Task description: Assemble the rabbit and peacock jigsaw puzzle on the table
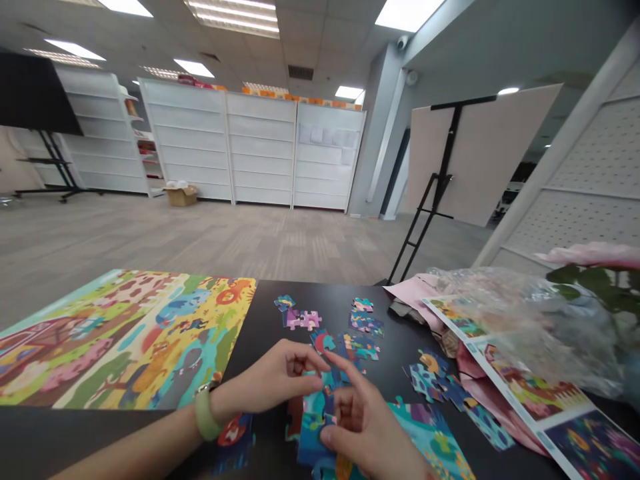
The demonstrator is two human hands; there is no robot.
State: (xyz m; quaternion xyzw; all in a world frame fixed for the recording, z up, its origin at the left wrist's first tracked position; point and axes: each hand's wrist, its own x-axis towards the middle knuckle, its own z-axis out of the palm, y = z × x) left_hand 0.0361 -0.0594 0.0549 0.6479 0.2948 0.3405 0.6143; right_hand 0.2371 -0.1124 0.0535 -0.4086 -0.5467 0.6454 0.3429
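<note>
My left hand (280, 377) reaches in with bent fingers, its thumb a little apart from them, over partly joined jigsaw pieces (313, 437). Facing it, my right hand (367, 423) points its index finger toward the left fingertips. Its other fingers curl and its thumb lies at the joined pieces. Neither hand shows a piece clearly gripped. Just beyond the fingertips lies a piece with a red shape (324, 342). A larger teal puzzle section (435, 437) is partly hidden by my right hand. Under my left wrist lies a dark piece with a red figure (234, 432).
Pink-purple pieces (303, 319) and blue pieces (367, 323) lie farther back on the black table (270, 293). Several loose pieces (435, 377) lie right, beside picture sheets (535, 393), pink cloth and clear plastic wrap (545, 327). A large animal picture (170, 333) covers the left.
</note>
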